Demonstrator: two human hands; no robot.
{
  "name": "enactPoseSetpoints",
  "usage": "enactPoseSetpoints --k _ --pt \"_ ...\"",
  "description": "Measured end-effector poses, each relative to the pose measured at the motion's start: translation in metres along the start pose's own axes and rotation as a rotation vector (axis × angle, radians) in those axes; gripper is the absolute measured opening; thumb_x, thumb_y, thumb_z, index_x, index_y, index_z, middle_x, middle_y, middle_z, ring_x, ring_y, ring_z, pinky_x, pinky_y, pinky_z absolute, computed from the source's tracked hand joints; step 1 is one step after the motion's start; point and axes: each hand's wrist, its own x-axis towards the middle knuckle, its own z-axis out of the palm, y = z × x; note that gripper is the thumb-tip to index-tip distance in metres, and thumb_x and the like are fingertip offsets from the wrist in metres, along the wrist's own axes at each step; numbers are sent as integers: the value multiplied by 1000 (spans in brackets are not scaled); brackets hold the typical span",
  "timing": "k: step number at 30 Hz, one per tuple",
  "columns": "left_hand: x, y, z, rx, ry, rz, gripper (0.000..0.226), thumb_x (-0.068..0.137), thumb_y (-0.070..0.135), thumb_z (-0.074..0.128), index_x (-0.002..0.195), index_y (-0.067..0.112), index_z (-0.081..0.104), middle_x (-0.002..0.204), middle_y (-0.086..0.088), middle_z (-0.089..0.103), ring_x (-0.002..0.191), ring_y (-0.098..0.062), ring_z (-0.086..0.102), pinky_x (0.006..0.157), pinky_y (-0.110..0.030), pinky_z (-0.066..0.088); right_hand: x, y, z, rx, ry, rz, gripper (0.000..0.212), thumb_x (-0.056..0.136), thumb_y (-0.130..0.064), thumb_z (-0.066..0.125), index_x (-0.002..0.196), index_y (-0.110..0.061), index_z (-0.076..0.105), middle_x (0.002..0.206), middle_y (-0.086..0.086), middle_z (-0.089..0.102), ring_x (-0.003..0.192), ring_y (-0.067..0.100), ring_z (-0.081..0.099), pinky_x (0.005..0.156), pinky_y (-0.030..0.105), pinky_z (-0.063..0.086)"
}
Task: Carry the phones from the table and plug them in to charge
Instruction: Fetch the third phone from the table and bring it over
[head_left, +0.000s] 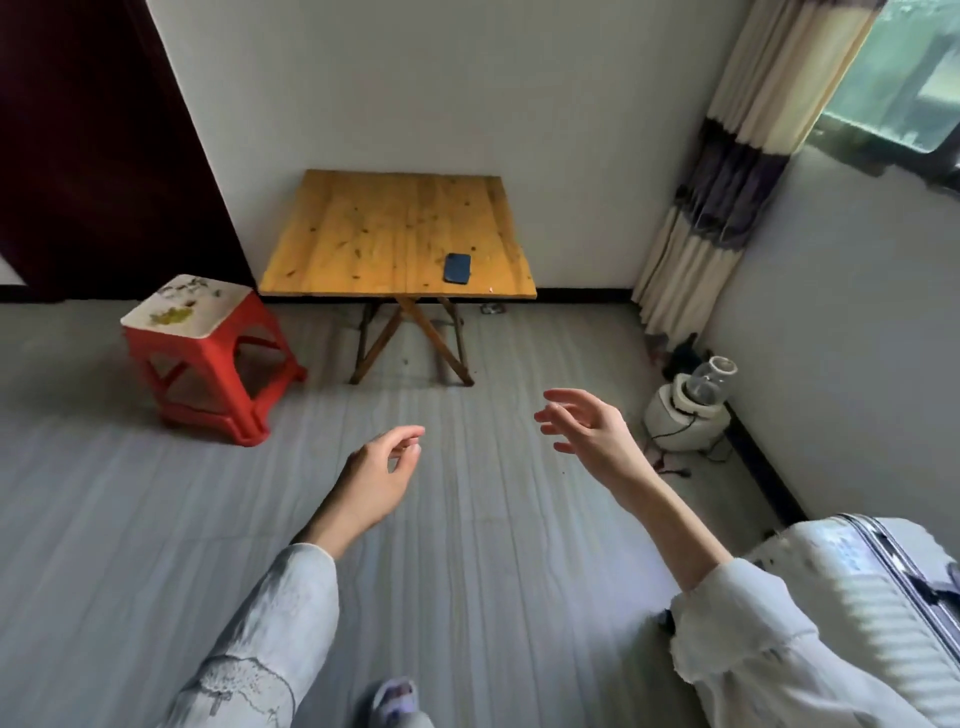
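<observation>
Phone (457, 268), dark blue and flat, lies alone near the front right corner of the wooden folding table (363, 234) against the far wall, well apart from both hands. Left hand (376, 480) and right hand (587, 428) hang over the grey floor (156, 519), empty, fingers loosely spread and slightly curled. Beside the table stands a red plastic stool (208, 364).

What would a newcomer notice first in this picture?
The yellow wooden table against the far wall, with one dark phone near its front right corner. Next, the red stool to its left, and the two empty, open hands, left hand and right hand, raised over the grey floor.
</observation>
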Motion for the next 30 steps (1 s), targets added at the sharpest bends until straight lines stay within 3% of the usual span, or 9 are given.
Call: enactPoseSetpoints --k 7,15,20,25,27,30 --pt "183 -41 -35 4 -4 -3 28 92 17 47 118 16 58 118 -2 63 102 -6 54 89 -20 36 187 -21 44 12 8 3 23 93 -21 51 115 -16 57 92 -1 67 86 14 64 79 30 52" --pt "358 -76 -79 53 -57 -64 29 92 21 46 119 21 56 122 0 60 104 -4 53 90 -22 38 361 -38 81 0 -39 107 29 93 -23 49 120 -13 54 103 7 67 93 18 64 84 36 52" --pt "450 -96 -69 96 -105 -114 32 93 24 43 124 23 51 130 -1 55 118 -10 49 96 -23 35 464 -24 86 -3 -49 156 27 94 -22 49 118 -13 56 103 7 66 87 15 63 78 32 51" --pt "534 -115 -41 139 -153 -212 37 94 31 41 131 29 43 140 4 44 130 -15 38 97 -25 33 571 5 88 -22 -71 235 28 94 -22 49 117 -9 57 106 9 65 86 16 63 85 37 50" --pt "563 -121 -29 154 -141 -235 38 94 28 42 133 25 42 142 3 41 133 -14 35 101 -23 28 609 19 89 -41 -92 272 28 94 -21 49 118 -7 56 101 9 66 80 12 62 86 36 50" --pt "604 -132 -12 210 -148 -240 42 94 21 44 135 15 40 145 -2 38 135 -15 32 107 -22 23 661 40 92 -107 -133 327 31 94 -21 48 121 -7 54 104 13 67 90 22 63 91 44 51"
